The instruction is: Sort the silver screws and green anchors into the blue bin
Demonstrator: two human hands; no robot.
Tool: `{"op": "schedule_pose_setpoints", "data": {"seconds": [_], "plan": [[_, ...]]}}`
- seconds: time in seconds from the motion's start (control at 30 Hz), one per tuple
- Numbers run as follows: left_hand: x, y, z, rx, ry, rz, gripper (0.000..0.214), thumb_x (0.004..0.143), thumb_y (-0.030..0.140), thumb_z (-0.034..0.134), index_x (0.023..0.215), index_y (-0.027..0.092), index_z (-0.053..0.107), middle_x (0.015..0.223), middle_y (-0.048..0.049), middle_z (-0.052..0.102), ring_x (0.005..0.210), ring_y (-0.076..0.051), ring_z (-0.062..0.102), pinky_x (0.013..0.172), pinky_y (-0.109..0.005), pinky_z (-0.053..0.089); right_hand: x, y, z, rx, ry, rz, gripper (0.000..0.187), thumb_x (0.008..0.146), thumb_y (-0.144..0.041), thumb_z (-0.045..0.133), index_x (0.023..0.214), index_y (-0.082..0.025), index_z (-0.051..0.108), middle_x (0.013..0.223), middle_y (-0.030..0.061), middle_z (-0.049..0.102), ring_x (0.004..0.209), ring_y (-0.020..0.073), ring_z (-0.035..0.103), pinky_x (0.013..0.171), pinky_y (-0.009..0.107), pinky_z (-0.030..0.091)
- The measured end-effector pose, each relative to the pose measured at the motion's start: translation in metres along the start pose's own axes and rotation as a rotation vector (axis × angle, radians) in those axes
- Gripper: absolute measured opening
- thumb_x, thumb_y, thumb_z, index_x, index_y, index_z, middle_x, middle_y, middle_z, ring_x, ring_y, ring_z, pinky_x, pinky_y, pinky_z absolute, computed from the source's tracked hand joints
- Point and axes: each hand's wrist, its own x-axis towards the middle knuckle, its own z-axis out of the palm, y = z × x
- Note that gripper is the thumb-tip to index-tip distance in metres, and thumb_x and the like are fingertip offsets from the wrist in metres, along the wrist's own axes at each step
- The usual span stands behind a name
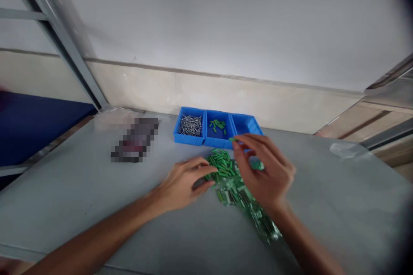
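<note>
A pile of green wall plugs (221, 162) lies on the table, in front of the blue bins. Below it and to the right is a clear plastic bag (254, 210), with more green pieces and thin dark ones inside. My left hand (182, 182) is at the pile's left side, its fingers curved and apart, holding nothing that I can see. Between thumb and fingertips, my right hand (266, 167) pinches a green wall plug (232, 139) just in front of the middle bin (219, 142). Several green plugs (217, 125) lie in that bin.
The left blue bin (189, 139) holds many metal screws (191, 125); the right bin (247, 123) is partly behind my hand. A blurred-out dark item (137, 139) and clear plastic (112, 118) lie at left. Another clear plastic piece (343, 150) is at right.
</note>
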Motion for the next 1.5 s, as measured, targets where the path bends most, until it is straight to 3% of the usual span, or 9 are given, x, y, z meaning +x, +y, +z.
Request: {"op": "schedule_pose_setpoints", "data": {"seconds": [0.07,0.2,0.27,0.43,0.73,0.87,0.97,1.13,1.5], "plan": [[-0.001,0.002,0.003,0.045,-0.058,0.047,0.026,0.09,0.023,0.054,0.115,0.021,0.061,0.108,-0.0057,0.061,0.094,-0.016,0.06,0.082,-0.029,0.05,0.009,0.009,0.001,-0.045,0.017,0.037,0.024,0.08,-0.009,0.061,0.099,-0.022,0.068,0.094,0.0046,0.067,0.066,0.0125,0.062,0.057,0.026,0.053],[-0.002,0.002,0.005,0.093,-0.111,0.063,0.02,0.09,0.02,0.053,0.105,0.021,0.065,0.103,-0.0046,0.061,0.092,-0.016,0.06,0.082,-0.03,0.05,0.006,0.023,0.008,-0.098,-0.205,0.213,0.029,0.086,-0.015,0.053,0.112,-0.021,0.064,0.111,0.0086,0.064,0.065,0.0119,0.063,0.054,0.027,0.053],[-0.002,0.001,0.006,0.105,-0.128,0.068,0.018,0.09,0.019,0.053,0.102,0.021,0.066,0.102,-0.0046,0.061,0.091,-0.016,0.06,0.082,-0.031,0.05,-0.001,0.022,0.009,-0.106,-0.233,0.261,0.029,0.086,-0.017,0.052,0.113,-0.021,0.064,0.116,0.0095,0.062,0.064,0.0113,0.063,0.053,0.027,0.052],[-0.002,-0.003,0.004,0.104,-0.14,0.048,0.019,0.09,0.015,0.053,0.1,0.02,0.067,0.1,-0.004,0.061,0.089,-0.016,0.06,0.078,-0.029,0.05,-0.01,0.014,0.001,-0.05,-0.178,0.256,0.018,0.085,-0.017,0.054,0.098,-0.02,0.068,0.106,0.0079,0.065,0.063,0.0104,0.061,0.05,0.026,0.05],[-0.001,-0.003,0.002,0.146,-0.151,0.039,0.02,0.095,0.018,0.044,0.102,0.019,0.063,0.1,-0.0041,0.063,0.09,-0.016,0.062,0.08,-0.03,0.051,-0.012,0.015,0.003,-0.017,-0.21,0.222,0.018,0.085,-0.016,0.053,0.093,-0.019,0.069,0.101,0.0075,0.066,0.063,0.0105,0.06,0.051,0.025,0.049],[0.001,0.0,-0.003,0.019,-0.055,-0.028,0.018,0.095,0.021,0.045,0.104,0.019,0.061,0.096,-0.0038,0.066,0.085,-0.015,0.063,0.079,-0.027,0.05,-0.016,0.013,0.006,0.03,-0.262,0.194,0.017,0.086,-0.017,0.053,0.093,-0.019,0.069,0.096,0.0067,0.067,0.065,0.0114,0.06,0.051,0.024,0.047],[0.005,0.0,-0.01,-0.114,0.067,-0.086,0.016,0.094,0.021,0.048,0.101,0.018,0.062,0.09,-0.0035,0.066,0.076,-0.013,0.062,0.068,-0.023,0.05,-0.019,0.008,0.007,0.111,-0.338,0.21,0.016,0.086,-0.016,0.053,0.092,-0.019,0.068,0.085,0.0043,0.068,0.063,0.0118,0.06,0.051,0.022,0.046],[0.008,-0.003,-0.016,-0.147,0.271,-0.105,0.011,0.09,0.02,0.056,0.096,0.018,0.064,0.085,-0.0027,0.065,0.069,-0.011,0.058,0.06,-0.021,0.048,-0.025,-0.002,0.012,0.248,-0.462,0.279,0.015,0.088,-0.018,0.052,0.093,-0.019,0.067,0.079,0.0024,0.067,0.061,0.0111,0.06,0.05,0.021,0.046],[0.006,-0.003,-0.014,-0.126,0.326,-0.026,0.009,0.087,0.015,0.059,0.093,0.017,0.066,0.086,-0.0041,0.066,0.071,-0.011,0.059,0.059,-0.021,0.049,-0.025,-0.008,0.016,0.41,-0.53,0.476,0.015,0.089,-0.024,0.053,0.087,-0.018,0.067,0.071,0.0018,0.065,0.056,0.0104,0.061,0.047,0.02,0.045]]}}
